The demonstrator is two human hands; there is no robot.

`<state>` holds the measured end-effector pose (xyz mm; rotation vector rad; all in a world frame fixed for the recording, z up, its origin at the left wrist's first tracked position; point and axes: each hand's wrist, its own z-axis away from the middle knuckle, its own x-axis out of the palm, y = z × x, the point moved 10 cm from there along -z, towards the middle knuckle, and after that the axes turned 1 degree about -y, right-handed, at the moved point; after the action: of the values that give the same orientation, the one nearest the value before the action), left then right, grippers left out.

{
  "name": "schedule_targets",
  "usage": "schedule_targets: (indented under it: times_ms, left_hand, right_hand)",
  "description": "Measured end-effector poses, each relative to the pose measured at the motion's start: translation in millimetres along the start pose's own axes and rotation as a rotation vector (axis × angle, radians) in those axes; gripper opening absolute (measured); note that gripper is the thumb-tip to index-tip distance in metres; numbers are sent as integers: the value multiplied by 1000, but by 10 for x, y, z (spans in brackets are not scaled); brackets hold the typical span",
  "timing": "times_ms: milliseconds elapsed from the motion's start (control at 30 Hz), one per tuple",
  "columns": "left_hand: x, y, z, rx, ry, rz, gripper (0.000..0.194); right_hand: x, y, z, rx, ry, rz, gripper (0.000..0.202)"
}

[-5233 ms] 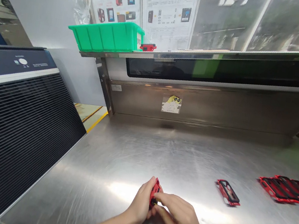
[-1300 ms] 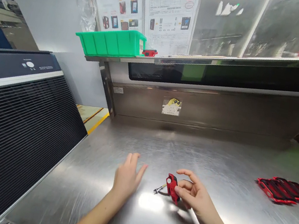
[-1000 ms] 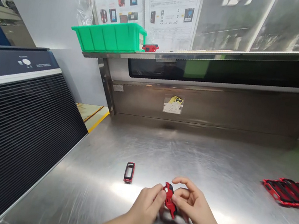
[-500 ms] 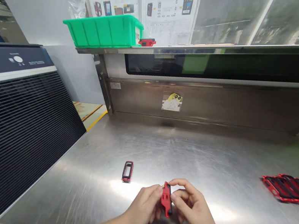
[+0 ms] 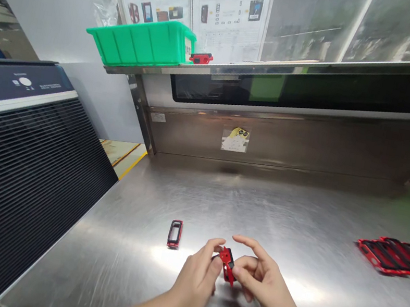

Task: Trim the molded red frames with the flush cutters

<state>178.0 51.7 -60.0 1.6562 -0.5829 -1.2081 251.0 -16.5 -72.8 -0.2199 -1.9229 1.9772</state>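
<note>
A small red-and-black plastic housing (image 5: 226,263) is held tilted just above the metal table, between both hands. My left hand (image 5: 195,279) pinches its left side, with the thumb toward me and the index finger bent over the top. On the other side my right hand (image 5: 262,280) grips the edge between thumb and curled fingers, its index finger raised off the part. The fingers cover part of the housing. To the left, a similar red-and-black frame (image 5: 170,233) with an open middle lies on the table.
Several red-and-black frames (image 5: 387,258) lie overlapped on the right of the steel table (image 5: 121,266). A green bin (image 5: 144,45) and another red-and-black part (image 5: 201,58) rest on the shelf above. At the left stands a black ribbed machine (image 5: 25,185).
The housing has been turned in my fingers, so a different face now shows. My left index finger has lifted and bent over its top; my right index finger has risen slightly.
</note>
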Motion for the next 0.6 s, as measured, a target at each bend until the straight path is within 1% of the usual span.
schedule_targets:
  times_ms: [67, 167, 300, 433, 533, 600]
  left_hand:
    - [4, 90, 9, 80, -13, -45, 46]
    - [-4, 118, -9, 105, -13, -11, 41]
    - [37, 84, -34, 81, -44, 5, 50]
    - [80, 40, -33, 34, -79, -36, 50]
    - [114, 55, -28, 22, -121, 19, 51]
    - [130, 30, -26, -21, -137, 85, 54]
  right_hand:
    - [-15, -13, -14, -24, 9, -18, 66]
    - [-19, -19, -13, -45, 25, -29, 62]
    - [-11, -8, 2, -45, 34, -8, 59]
    - [-28, 1, -11, -37, 53, 22, 59]
    - [-48, -9, -26, -36, 73, 47, 58]
    - [-60, -11, -29, -31, 83, 62, 58]
